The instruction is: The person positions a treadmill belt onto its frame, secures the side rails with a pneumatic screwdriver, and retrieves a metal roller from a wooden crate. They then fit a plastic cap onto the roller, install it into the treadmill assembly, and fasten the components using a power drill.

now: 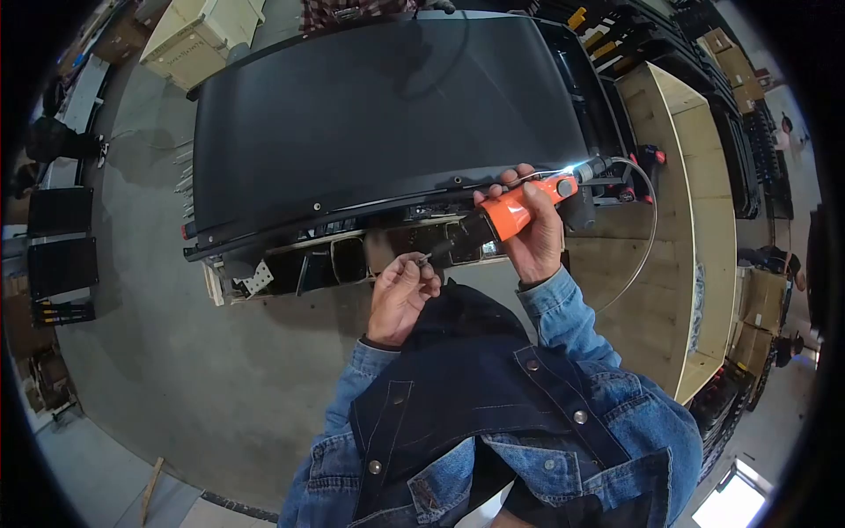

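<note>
An orange and black air tool [519,211] with a clear hose at its rear is gripped by my right hand [539,236], its black nose pointing down-left. My left hand [405,297] has its fingertips pinched at the tool's nose tip, around a small metal piece [423,260] too small to name. Both hands are in front of the near edge of a large black panel [378,106], which has round eyelets along that edge. Below the edge lies an open wooden tray [352,257] with dark compartments, partly hidden by the tool and my left hand.
A long open wooden crate [656,255] stands to the right, with the hose [653,211] curving over it. Another wooden crate [195,48] is at the back left. A person in a checked shirt [348,12] is beyond the panel. A white perforated plate [257,278] lies at the tray's left end.
</note>
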